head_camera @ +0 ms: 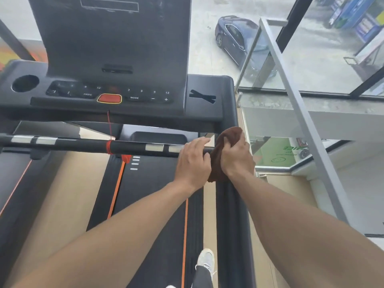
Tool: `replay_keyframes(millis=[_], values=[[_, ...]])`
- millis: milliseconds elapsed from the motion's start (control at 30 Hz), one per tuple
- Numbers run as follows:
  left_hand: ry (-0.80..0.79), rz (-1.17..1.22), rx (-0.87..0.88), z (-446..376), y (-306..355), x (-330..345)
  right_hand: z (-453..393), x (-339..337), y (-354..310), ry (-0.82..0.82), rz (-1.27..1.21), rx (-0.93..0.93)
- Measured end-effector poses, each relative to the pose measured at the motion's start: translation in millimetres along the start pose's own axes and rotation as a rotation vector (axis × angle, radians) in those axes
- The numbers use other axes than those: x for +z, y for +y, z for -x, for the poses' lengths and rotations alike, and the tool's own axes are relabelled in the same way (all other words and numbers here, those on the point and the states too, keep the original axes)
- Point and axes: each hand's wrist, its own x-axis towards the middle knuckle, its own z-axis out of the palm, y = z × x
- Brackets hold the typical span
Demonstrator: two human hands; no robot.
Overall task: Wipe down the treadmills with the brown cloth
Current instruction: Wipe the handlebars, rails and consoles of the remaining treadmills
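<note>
I stand on a black treadmill (158,204) with orange stripes along its belt. Its black crossbar handle (83,144) runs left to right in front of me. My left hand (193,161) is curled over the right end of this bar. Right beside it, my right hand (236,156) grips the bunched brown cloth (225,138) and holds it against the corner where the bar meets the right side rail (232,215). Part of the cloth hangs down between my two hands.
The console (116,94) with a red stop button (109,98), a cup hole (25,83) and a dark screen stands ahead. A red safety cord (109,125) is tied on the bar. Another treadmill (16,183) lies left. A glass wall (311,65) and grey railing stand right.
</note>
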Motion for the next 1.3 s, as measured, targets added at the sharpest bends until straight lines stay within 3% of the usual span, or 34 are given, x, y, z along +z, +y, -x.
replay_keyframes(millis=[133, 200, 300, 367, 567, 733, 1033, 1133, 1233, 1300], values=[[-0.319, -0.228, -0.031, -44, -14, 3, -42, 4, -17, -0.02, 0.012, -0.045], [-0.328, -0.211, -0.038, -45, -14, 8, -59, 6, -23, -0.034, 0.002, -0.068], [-0.344, 0.021, -0.249, -47, -9, 10, -82, 7, -32, -0.044, -0.009, -0.068], [-0.372, 0.008, -0.302, -53, -6, 10, -99, 7, -42, -0.041, -0.022, -0.064], [-0.531, -0.225, -0.122, -61, -8, 11, -151, 10, -71, -0.009, 0.054, -0.11], [-0.73, -0.284, -0.088, -66, -5, -1, -183, 15, -89, -0.104, 0.197, -0.216], [-0.702, -0.371, -0.031, -65, -12, 7, -213, 20, -106, -0.132, 0.385, -0.507], [-0.64, -0.376, -0.028, -60, -11, 8, -211, 19, -107, -0.217, 0.451, -0.676], [-0.577, -0.359, -0.027, -54, -8, 7, -180, 27, -113, -0.328, 0.402, -0.863], [-0.562, -0.362, -0.038, -54, -6, 6, -153, 37, -112, -0.328, 0.336, -0.894]])
